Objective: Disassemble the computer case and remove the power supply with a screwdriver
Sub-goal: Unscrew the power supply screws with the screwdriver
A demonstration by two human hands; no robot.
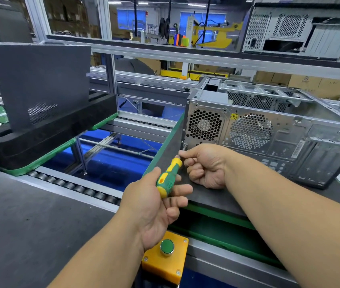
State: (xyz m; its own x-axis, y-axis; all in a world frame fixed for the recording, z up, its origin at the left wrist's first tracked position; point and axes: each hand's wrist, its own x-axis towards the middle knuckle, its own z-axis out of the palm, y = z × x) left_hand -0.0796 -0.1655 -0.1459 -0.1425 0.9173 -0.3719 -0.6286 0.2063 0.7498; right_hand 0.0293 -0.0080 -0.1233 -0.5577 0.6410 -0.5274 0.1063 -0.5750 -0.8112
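1. My left hand (154, 196) is wrapped around the green and yellow handle of the screwdriver (168, 177), pointing it up toward the lower left corner of the computer case (268, 134).
2. My right hand (204, 165) is curled, with fingertips pinching the screwdriver's metal shaft right at the case's rear panel; the tip itself is hidden behind my fingers.
3. The case lies on its side on a dark grey mat (206, 196) with a green edge, its open side up and its back panel, with two round fan grilles, facing me.
4. To the left, past a row of steel rollers (77, 188), a black panel (40, 84) stands upright in a black foam tray (46, 140).
5. Near me, at the bench edge, sits a yellow box with a green push button (167, 247).
6. A second case (302, 28) rests on the aluminium shelf above, and cardboard boxes and yellow machinery fill the hall behind.
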